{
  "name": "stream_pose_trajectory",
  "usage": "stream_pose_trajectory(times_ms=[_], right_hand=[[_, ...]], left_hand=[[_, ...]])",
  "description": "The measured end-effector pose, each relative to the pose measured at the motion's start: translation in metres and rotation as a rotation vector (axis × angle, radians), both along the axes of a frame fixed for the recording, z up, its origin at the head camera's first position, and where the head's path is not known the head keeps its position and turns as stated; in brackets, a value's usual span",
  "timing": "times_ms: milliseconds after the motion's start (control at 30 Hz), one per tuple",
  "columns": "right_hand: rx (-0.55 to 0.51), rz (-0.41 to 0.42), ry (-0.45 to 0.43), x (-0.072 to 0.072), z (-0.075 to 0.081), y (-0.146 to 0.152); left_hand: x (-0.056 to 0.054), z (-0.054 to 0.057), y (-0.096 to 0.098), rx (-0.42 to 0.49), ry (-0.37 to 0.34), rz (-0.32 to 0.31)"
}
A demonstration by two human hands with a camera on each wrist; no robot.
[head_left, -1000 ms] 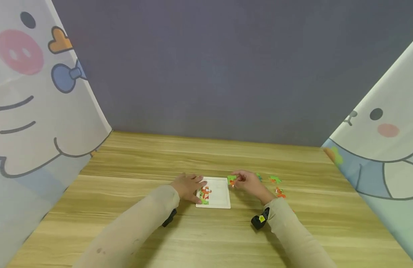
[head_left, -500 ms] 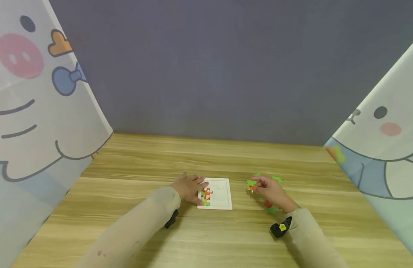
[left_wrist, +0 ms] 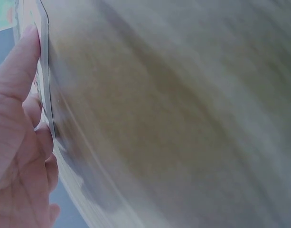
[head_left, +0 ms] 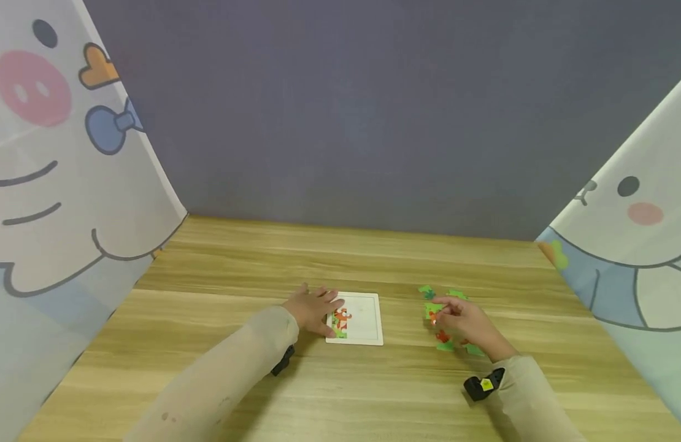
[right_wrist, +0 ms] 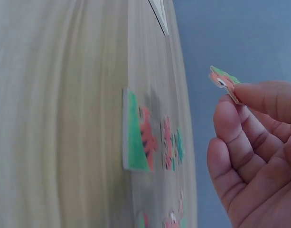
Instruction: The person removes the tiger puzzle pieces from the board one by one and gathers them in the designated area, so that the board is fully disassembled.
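My left hand (head_left: 313,310) lies with spread fingers across the left edge of a white square puzzle tray (head_left: 376,337). Joined puzzle pieces (head_left: 340,319) with an orange animal on green fill the tray's left part, partly under the fingers. In the left wrist view the thumb (left_wrist: 22,66) presses along the tray's rim. My right hand (head_left: 464,322) pinches one puzzle piece (right_wrist: 224,80), green and orange with an eye-like mark, between thumb and fingertip. It is held up over several loose pieces on the table, right of the tray.
Loose pieces lie around the right hand: a green and teal one (head_left: 427,291) behind it, a green and red one (head_left: 444,341) nearer me, and others partly hidden. A dark wall (head_left: 351,123) stands behind the wooden table (head_left: 340,393), with cartoon-printed cloth at both sides.
My right hand has moved from beside the tray's right edge rightward and slightly nearer me, carrying the pinched puzzle piece over the loose ones. The left hand has stayed on the tray.
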State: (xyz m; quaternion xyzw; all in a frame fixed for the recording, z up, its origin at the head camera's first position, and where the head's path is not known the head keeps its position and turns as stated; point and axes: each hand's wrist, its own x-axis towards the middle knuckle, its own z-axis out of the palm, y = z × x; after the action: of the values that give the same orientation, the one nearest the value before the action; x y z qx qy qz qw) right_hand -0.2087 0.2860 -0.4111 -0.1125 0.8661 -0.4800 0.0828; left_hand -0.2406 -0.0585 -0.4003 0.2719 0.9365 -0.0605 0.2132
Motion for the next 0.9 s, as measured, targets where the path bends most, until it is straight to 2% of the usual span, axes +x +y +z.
stream_pose_trajectory(times_ms=[567,900], right_hand=[[0.081,-0.119,0.021,0.001,0.005,0.031],[0.132,-0.136,0.077,0.005,0.001,0.046]], left_hand=[[-0.002,-0.002,0.0,0.001,0.008,-0.013],[-0.002,-0.004,0.001,-0.016,-0.003,0.0]])
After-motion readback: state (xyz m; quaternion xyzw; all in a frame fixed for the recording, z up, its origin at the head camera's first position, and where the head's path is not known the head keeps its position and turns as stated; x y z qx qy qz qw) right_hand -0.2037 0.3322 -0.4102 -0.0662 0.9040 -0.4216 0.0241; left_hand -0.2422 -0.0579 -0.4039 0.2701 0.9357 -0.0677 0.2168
